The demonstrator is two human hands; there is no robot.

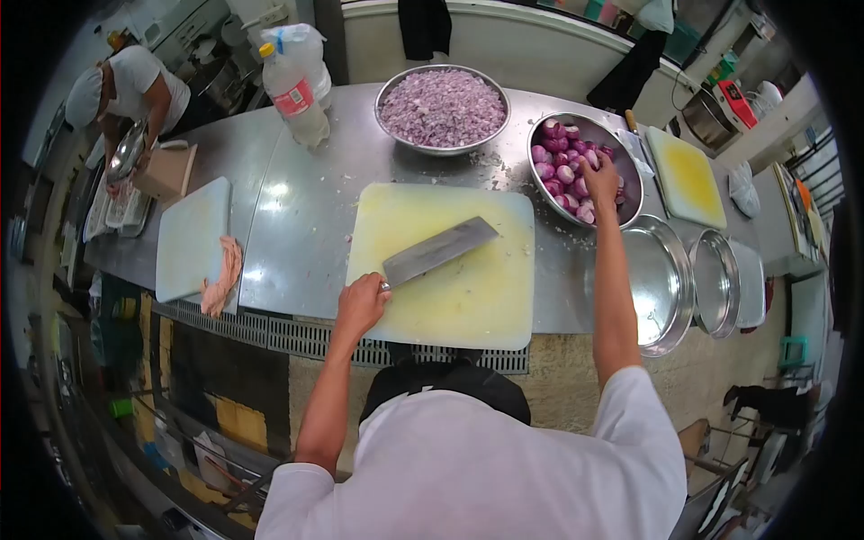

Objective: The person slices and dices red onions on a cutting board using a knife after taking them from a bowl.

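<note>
My left hand (362, 304) is wrapped round the handle of a cleaver (441, 251), whose broad blade lies flat over the yellow-stained cutting board (504, 315). Out to the right, my right hand (601, 178) reaches into a metal bowl (633, 189) of peeled red onions (553, 144). Its fingers are curled at an onion near the bowl's middle; the palm side is partly hidden. Behind the board stands a wide metal bowl (382, 121) heaped with chopped red onion (441, 106). Small onion bits are scattered on the steel table (297, 216) around it.
A plastic bottle (297, 97) with a yellow cap stands at back left. A white board (191, 243) with a pinkish cloth (225, 274) lies left. At right are empty metal pans (652, 279), another board (686, 175) and a knife (650, 166). A co-worker (135, 94) stands far left.
</note>
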